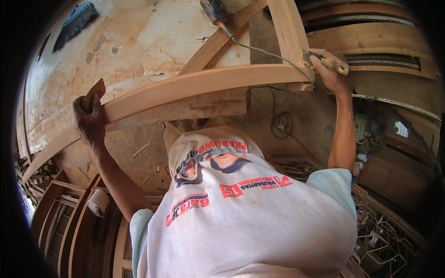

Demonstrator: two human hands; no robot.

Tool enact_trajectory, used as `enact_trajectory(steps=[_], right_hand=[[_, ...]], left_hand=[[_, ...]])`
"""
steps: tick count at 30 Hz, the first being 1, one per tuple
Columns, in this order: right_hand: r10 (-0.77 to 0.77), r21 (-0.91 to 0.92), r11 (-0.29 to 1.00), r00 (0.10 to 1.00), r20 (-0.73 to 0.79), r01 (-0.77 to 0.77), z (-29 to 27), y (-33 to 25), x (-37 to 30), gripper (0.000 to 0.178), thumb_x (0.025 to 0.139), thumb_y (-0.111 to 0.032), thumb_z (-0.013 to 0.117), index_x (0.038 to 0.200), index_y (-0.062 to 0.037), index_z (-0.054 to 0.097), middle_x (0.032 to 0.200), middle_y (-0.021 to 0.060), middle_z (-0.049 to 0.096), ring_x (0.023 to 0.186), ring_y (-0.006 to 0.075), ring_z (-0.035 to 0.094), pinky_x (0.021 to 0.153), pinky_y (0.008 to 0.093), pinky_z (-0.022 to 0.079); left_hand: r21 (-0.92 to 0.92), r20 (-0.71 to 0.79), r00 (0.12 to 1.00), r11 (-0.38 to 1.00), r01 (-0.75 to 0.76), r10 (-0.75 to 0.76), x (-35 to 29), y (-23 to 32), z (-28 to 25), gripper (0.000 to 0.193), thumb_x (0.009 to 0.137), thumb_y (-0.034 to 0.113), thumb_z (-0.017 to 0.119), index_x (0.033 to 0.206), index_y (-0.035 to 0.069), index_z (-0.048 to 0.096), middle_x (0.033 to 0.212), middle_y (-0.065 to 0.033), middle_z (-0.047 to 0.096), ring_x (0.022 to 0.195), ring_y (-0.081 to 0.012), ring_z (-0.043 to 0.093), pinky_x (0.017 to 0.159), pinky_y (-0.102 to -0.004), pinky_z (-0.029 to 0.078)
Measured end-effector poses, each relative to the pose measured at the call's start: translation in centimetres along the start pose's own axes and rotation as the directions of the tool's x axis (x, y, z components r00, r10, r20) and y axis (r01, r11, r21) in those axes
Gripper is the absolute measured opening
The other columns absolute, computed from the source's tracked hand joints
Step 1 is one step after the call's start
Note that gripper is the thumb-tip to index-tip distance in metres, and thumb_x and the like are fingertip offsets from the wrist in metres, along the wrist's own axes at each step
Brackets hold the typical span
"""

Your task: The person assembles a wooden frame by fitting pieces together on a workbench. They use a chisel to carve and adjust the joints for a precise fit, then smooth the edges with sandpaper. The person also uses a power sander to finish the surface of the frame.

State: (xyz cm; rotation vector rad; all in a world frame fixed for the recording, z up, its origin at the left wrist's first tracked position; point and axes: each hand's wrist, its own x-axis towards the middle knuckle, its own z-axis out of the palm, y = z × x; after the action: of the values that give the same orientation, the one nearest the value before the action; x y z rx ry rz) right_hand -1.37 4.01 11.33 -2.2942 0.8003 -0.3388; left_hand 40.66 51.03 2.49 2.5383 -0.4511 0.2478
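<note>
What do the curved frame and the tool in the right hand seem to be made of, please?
Curved frame: bare, unfinished wood, pale reddish-brown, with faint grain and no gloss. Tool in the right hand: a pale handle, probably wood; its working end is hidden behind the frame, so that material is unclear.

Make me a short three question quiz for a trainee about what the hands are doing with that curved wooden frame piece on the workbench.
1. True or false: the left hand grips the left end of the long curved pale wooden frame rail.
2. What does the right hand hold?
A. a white paper roll
B. a wooden-handled tool at the frame's right corner
C. a black brush
3. Fill in: a thin grey ___ runs from the blue power tool across the stained, worn workbench top.

Key
1. True
2. B
3. cable
</note>
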Motion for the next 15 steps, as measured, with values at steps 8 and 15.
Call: enact_trajectory(steps=[8,15], right_hand=[[-0.019,0.270,0.962,0.997,-0.071,0.037,0.8,3.8,0.4,0.027,0.102,-0.016,0.068,0.121,0.0031,0.071,0.110,0.0076,0.074,0.094,0.0119,0.070,0.083,0.0279,0.059],[-0.016,0.337,0.941,0.998,-0.064,0.037,1.3,4.0,0.3,0.027,0.102,-0.016,0.068,0.122,0.0022,0.072,0.109,0.0075,0.075,0.093,0.0127,0.071,0.083,0.0283,0.058]], left_hand=[[0.013,-0.021,0.999,0.999,-0.032,0.032,-0.1,0.3,0.1,0.049,0.093,0.045,0.073,0.125,0.008,0.064,0.112,-0.0180,0.073,0.106,-0.0365,0.070,0.091,-0.0453,0.054],[0.035,0.003,0.999,0.999,-0.033,0.033,0.1,-0.1,0.2,0.053,0.094,0.047,0.073,0.128,0.007,0.064,0.116,-0.0188,0.072,0.110,-0.0353,0.069,0.093,-0.0443,0.053]])
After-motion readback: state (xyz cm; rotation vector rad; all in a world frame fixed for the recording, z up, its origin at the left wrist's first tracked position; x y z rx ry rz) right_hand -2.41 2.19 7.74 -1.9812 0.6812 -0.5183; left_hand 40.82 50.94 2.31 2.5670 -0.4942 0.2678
